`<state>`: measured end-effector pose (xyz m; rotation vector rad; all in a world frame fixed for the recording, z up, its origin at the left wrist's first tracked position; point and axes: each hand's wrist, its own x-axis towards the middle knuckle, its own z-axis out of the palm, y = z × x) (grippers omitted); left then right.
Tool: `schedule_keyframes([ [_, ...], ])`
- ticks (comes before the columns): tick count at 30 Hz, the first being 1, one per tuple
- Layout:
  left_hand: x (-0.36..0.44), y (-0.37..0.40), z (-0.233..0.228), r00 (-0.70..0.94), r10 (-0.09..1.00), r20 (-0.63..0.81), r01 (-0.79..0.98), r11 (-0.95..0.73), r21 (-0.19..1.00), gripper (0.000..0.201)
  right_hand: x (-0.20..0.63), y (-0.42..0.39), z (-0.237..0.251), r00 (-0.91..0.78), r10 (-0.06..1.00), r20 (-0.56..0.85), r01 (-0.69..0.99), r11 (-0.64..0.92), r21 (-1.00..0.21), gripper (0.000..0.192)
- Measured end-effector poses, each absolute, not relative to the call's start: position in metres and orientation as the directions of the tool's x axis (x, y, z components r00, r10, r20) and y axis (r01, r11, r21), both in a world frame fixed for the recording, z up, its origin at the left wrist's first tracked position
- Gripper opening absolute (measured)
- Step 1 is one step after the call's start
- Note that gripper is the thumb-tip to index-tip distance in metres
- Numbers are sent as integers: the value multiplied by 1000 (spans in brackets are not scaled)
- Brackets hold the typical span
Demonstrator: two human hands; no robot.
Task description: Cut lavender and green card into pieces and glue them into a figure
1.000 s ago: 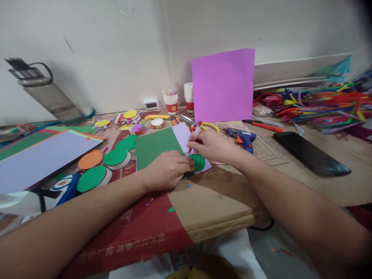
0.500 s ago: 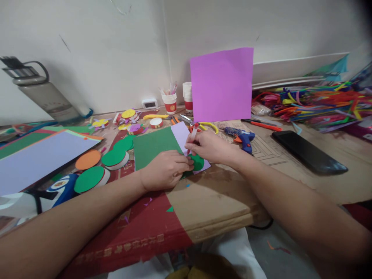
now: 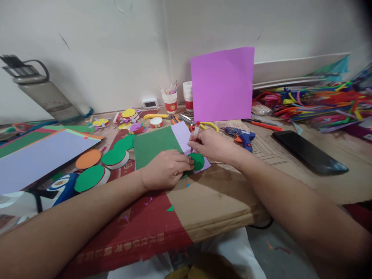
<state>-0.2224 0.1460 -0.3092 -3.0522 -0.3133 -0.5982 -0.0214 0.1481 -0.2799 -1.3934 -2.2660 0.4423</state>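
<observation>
A small round green paper disc point(image 3: 198, 161) lies on a pale lilac sheet of paper point(image 3: 183, 136), just right of a dark green card sheet point(image 3: 154, 145), near the middle of the bench. The left hand point(image 3: 165, 169) presses the disc's left edge flat, fingers curled down onto it. The right hand point(image 3: 211, 145) pinches a white pen with a red cap point(image 3: 195, 131), fingers closed round the barrel, tip pointing at the disc's far edge; whether it touches the paper I cannot tell. This looks like tracing round the disc, so the next stroke calls for a steady hold-down. The worktop is brown and red cardboard point(image 3: 215, 201), with a blue glue gun point(image 3: 244, 138) and a black phone point(image 3: 309, 152) to the right, a pink sheet point(image 3: 222, 83) leaning on the pale wall behind.
</observation>
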Motion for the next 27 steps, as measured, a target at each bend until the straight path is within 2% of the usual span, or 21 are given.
schedule_keyframes([
  [16, -219, 143, -306, 922, 269, 278, 287, -958, -25, 36, -20, 143, -267, -383, 917, 113, 841, 397, -368, 25],
  [27, -219, 144, -305, 921, 279, 273, 287, -958, 12, 35, -20, 140, -265, -388, 914, 119, 861, 406, -307, 26],
])
